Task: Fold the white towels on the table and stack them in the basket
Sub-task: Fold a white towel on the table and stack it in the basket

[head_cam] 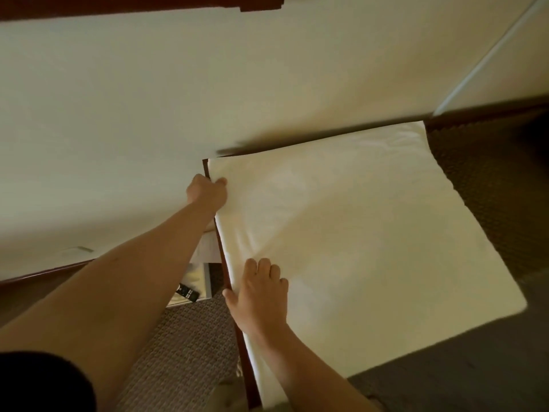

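Observation:
A white towel [365, 233] lies spread flat over the table, covering nearly all of it. Only the table's dark wooden left edge [225, 269] shows beside the towel. My left hand [208, 193] grips the towel's far left corner, with fingers curled around the edge. My right hand [258, 292] lies on the near left edge of the towel, thumb at the table edge and fingers bent down onto the cloth. No basket is in view.
A pale wall [148, 99] fills the upper half. Patterned carpet [184, 352] lies below left and to the right of the table. A black remote [186, 291] rests on a small light surface left of the table.

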A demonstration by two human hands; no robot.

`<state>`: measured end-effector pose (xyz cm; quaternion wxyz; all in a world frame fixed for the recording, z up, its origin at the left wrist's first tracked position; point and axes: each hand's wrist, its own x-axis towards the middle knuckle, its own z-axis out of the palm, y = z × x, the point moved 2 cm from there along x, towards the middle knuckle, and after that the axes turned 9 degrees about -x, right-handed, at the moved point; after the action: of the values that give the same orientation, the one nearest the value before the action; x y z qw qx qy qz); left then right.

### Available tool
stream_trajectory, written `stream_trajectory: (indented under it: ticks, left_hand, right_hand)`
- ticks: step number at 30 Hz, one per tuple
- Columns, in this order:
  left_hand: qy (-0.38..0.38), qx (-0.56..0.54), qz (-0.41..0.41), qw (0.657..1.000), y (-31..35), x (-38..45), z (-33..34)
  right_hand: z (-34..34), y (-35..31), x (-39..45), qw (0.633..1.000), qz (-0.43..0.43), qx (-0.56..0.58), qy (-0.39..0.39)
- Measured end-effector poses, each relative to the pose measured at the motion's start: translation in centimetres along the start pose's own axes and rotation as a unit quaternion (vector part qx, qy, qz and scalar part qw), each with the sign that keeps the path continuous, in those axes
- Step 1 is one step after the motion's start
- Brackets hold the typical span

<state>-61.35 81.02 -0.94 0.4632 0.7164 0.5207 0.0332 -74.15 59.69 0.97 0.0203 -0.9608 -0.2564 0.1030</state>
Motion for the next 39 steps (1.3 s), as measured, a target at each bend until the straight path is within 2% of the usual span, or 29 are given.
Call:
stream_trajectory:
  ticks: [3, 5, 8, 12, 14, 17, 22, 25, 34, 39]
  left_hand:
    - [0.007, -0.03, 0.008, 1.0, 0.4, -0.3, -1.3]
    - [0.014, -0.042, 0.007, 0.999, 0.4, 0.0, -2.5]
    - [0.034, -0.053, 0.001, 0.998, -0.2, 0.1, -4.5]
    - [0.08, -0.081, 0.008, 0.994, -0.6, -0.1, -7.0]
    - [0.094, -0.09, 0.01, 0.991, -0.5, -0.5, -8.1]
    - [0.111, -0.103, 0.025, 0.988, 0.5, -1.7, -9.2]
    - [0.084, -0.151, 0.058, 0.983, 4.7, -4.3, -8.6]
    - [0.048, -0.176, 0.069, 0.981, 7.9, -6.3, -6.8]
    - [-0.062, -0.196, 0.125, 0.971, 17.3, -12.8, 3.3]
    - [-0.125, -0.198, 0.145, 0.961, 22.5, -15.7, 12.1]
  right_hand:
    - [-0.4, -1.2, -0.8, 0.999, -0.002, 0.026, -0.045]
    - [-0.5, -2.0, -1.0, 0.998, -0.012, 0.035, -0.045]
    - [-1.1, -2.8, -0.9, 0.99, 0.0, 0.112, -0.085]
    - [-3.6, -3.7, -0.3, 0.948, 0.028, 0.258, -0.183]
    - [-4.4, -4.0, -0.4, 0.922, 0.058, 0.328, -0.196]
    - [-5.4, -3.6, -0.3, 0.878, 0.119, 0.434, -0.16]
    - [-7.9, -0.4, 0.6, 0.889, 0.11, 0.442, -0.04]
    - [-8.7, 3.1, 1.0, 0.878, 0.129, 0.461, 0.01]
    - [-11.2, 15.2, 1.2, 0.804, 0.241, 0.54, 0.069]
    - [-11.8, 24.1, 2.5, 0.777, 0.274, 0.556, 0.113]
